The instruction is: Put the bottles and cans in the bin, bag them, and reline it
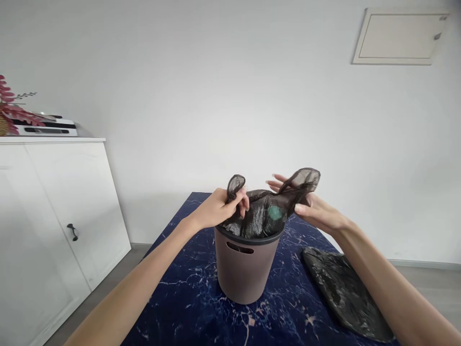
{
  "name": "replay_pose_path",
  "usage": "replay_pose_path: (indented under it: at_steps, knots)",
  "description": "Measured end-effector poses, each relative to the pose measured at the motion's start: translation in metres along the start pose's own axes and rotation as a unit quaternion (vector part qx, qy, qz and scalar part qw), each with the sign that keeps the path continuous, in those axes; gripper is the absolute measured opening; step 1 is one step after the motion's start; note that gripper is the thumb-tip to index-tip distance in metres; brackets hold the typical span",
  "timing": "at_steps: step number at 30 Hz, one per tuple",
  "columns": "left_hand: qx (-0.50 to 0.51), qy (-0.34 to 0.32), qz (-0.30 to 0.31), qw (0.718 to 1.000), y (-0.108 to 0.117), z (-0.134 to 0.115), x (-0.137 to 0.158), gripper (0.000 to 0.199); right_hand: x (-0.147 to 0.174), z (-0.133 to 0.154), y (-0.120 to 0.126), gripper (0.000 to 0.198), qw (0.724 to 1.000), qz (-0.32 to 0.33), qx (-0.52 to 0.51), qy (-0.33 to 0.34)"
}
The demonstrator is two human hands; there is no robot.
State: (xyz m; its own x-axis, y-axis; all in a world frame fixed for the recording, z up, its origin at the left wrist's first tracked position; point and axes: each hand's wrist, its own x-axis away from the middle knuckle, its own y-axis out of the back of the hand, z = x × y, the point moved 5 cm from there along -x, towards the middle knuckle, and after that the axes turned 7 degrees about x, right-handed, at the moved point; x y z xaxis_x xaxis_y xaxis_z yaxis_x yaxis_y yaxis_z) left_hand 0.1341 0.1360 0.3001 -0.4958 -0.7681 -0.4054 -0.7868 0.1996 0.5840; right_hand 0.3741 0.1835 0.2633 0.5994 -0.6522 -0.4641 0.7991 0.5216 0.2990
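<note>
Black bag (259,211) sits in the mouth of the bin (245,274) on the desk (180,298), between both hands, its top stretched left to right. Left hand (225,206) nearly closed, pinching the left loop (236,183); right hand (317,211) spread, right loop (306,179) between thumb and fingers, firmness unclear. Left hand nearer the bin; right hand beyond its right side.

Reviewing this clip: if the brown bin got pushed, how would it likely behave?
The bin might tip if pushed near its dark rim, since it narrows toward the base. Its smooth, evenly rounded wall suggests fairly stiff, light plastic, though anything inside the black bag could add weight.
</note>
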Motion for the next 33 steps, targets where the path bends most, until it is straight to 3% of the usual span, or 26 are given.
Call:
replay_pose_path:
  at_steps: [4, 6, 9, 11, 15, 17, 19, 21, 25, 28, 33]
  knots:
    - [0.053, -0.003, 0.001, 0.999, -0.001, 0.005, 0.002, 0.055, -0.001, -0.019, -0.006, 0.071, 0.999, -0.031, -0.017, -0.040]
    - [0.086, -0.009, -0.003, 0.996, -0.002, 0.007, 0.001, 0.056, -0.011, -0.013, -0.017, 0.059, 0.996, -0.060, -0.052, -0.049]
    - [0.176, -0.012, -0.060, 0.983, 0.001, 0.009, -0.003, 0.054, -0.029, 0.003, -0.030, 0.044, 0.987, -0.098, -0.124, -0.030]
    - [0.298, -0.001, -0.103, 0.949, 0.003, 0.013, -0.006, 0.050, -0.041, 0.015, -0.033, 0.031, 0.975, -0.124, -0.186, 0.004]
    - [0.544, 0.022, -0.149, 0.825, 0.008, 0.016, -0.013, 0.047, -0.057, 0.030, -0.032, 0.014, 0.951, -0.142, -0.272, 0.028]
    - [0.571, 0.019, -0.160, 0.805, 0.013, 0.015, -0.014, 0.046, -0.062, 0.031, -0.031, 0.019, 0.953, -0.153, -0.261, -0.021]
    - [0.538, 0.012, -0.164, 0.827, 0.017, 0.012, -0.013, 0.045, -0.063, 0.029, -0.031, 0.024, 0.954, -0.176, -0.228, -0.089]
    - [0.459, 0.001, -0.172, 0.871, 0.020, 0.008, -0.012, 0.047, -0.063, 0.029, -0.033, 0.024, 0.952, -0.186, -0.196, -0.145]
    - [0.166, -0.055, -0.217, 0.960, 0.028, -0.012, -0.009, 0.049, -0.064, 0.037, -0.047, 0.019, 0.960, -0.146, -0.143, -0.191]
    - [-0.001, -0.100, -0.181, 0.978, 0.028, -0.033, -0.010, 0.046, -0.066, 0.045, -0.058, 0.019, 0.970, -0.065, -0.074, -0.221]
    - [-0.075, -0.120, -0.093, 0.986, 0.026, -0.053, -0.012, 0.031, -0.068, 0.058, -0.070, 0.027, 0.978, 0.090, 0.059, -0.177]
